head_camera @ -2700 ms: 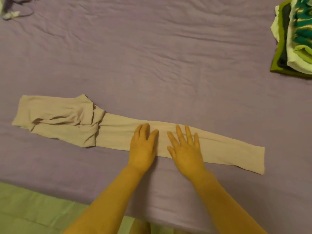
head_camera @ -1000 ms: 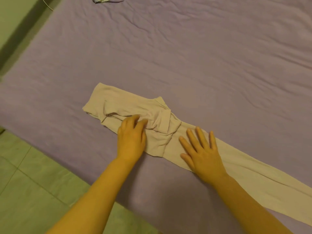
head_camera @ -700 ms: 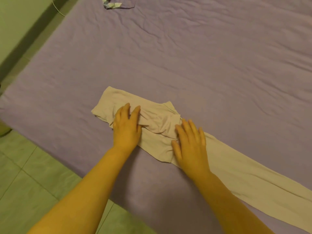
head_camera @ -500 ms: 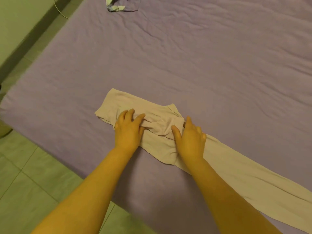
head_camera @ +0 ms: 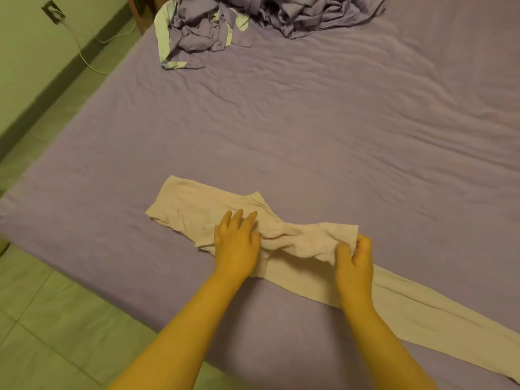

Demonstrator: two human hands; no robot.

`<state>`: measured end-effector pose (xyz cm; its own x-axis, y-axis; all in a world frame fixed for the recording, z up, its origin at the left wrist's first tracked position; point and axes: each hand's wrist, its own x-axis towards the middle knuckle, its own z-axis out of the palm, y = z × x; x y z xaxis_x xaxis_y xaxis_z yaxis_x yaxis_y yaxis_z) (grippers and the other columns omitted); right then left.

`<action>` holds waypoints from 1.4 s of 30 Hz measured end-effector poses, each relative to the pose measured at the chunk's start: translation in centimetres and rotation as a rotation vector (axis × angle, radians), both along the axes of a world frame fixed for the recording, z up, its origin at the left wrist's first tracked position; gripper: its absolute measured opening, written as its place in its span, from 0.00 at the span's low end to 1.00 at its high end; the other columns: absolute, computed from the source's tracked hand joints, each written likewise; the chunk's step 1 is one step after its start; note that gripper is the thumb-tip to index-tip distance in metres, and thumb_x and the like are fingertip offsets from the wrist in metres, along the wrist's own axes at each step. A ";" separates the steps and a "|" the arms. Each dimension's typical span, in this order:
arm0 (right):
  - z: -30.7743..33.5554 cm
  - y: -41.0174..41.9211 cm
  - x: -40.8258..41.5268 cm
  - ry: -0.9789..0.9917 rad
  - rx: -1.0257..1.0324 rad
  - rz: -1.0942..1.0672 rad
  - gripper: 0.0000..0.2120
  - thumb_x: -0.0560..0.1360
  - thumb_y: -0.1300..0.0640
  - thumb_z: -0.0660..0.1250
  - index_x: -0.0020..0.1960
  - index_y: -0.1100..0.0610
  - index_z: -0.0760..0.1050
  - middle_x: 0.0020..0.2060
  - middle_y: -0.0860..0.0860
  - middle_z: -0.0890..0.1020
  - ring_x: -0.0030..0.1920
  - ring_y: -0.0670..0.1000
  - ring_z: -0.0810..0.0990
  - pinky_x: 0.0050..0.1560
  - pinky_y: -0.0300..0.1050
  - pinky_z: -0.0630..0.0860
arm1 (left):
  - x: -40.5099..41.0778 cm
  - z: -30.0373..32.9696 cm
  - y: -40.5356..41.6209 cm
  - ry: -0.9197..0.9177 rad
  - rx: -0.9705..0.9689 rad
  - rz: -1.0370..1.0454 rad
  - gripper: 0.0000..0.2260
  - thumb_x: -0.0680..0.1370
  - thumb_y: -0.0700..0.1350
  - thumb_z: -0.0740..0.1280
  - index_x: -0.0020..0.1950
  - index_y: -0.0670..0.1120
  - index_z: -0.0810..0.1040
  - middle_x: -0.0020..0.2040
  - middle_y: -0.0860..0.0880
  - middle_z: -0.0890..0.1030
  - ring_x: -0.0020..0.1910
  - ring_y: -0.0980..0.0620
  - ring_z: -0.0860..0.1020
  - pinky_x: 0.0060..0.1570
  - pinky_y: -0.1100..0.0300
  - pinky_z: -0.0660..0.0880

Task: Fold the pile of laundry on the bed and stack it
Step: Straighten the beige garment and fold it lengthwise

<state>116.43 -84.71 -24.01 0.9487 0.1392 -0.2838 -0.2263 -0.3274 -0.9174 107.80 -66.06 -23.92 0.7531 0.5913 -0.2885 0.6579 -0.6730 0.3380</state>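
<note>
Nearest, on the bed (head_camera: 309, 122), the beige tights (head_camera: 197, 209) lay flat; the left hand (head_camera: 236, 243) pressed them with straight fingers, the right hand (head_camera: 353, 257) pinched a fold's edge. Thin, limp, stretchy, light: best gripped at edges. Farther off sat crumpled purple laundry (head_camera: 202, 32).

tights (head_camera: 197, 209): beige | bed sheet (head_camera: 337, 130): purple | floor (head_camera: 42, 319): green

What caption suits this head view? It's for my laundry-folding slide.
Left hand presses beige leggings flat on the purple bed while right hand pinches a fold.
</note>
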 end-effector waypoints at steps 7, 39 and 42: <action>2.0 -12.5 1.7 0.054 -0.145 0.014 0.14 0.77 0.58 0.66 0.62 0.55 0.71 0.52 0.46 0.78 0.51 0.48 0.76 0.49 0.41 0.70 | 2.0 -0.2 -15.7 0.188 -0.136 -0.417 0.26 0.81 0.61 0.41 0.78 0.57 0.48 0.79 0.49 0.48 0.77 0.45 0.44 0.73 0.43 0.45; -3.9 -30.0 4.3 -0.322 -0.800 0.578 0.15 0.66 0.68 0.76 0.52 0.63 0.82 0.54 0.61 0.82 0.55 0.62 0.81 0.54 0.58 0.76 | 4.6 -4.6 -27.6 0.254 0.054 -0.659 0.23 0.78 0.39 0.56 0.74 0.50 0.63 0.74 0.48 0.62 0.75 0.47 0.56 0.71 0.51 0.56; -4.5 -26.8 4.3 -0.433 -0.821 0.635 0.18 0.57 0.65 0.82 0.46 0.60 0.83 0.46 0.57 0.84 0.46 0.58 0.84 0.43 0.55 0.80 | 3.6 -4.4 -24.0 0.209 0.097 -0.512 0.18 0.76 0.37 0.61 0.65 0.45 0.73 0.65 0.46 0.72 0.65 0.44 0.68 0.58 0.54 0.67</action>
<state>120.69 -111.50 -28.55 0.8132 0.5548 -0.1756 0.4817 -0.8111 -0.3318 111.35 -90.11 -28.34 0.8835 0.1969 -0.4250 0.2855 -0.9457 0.1555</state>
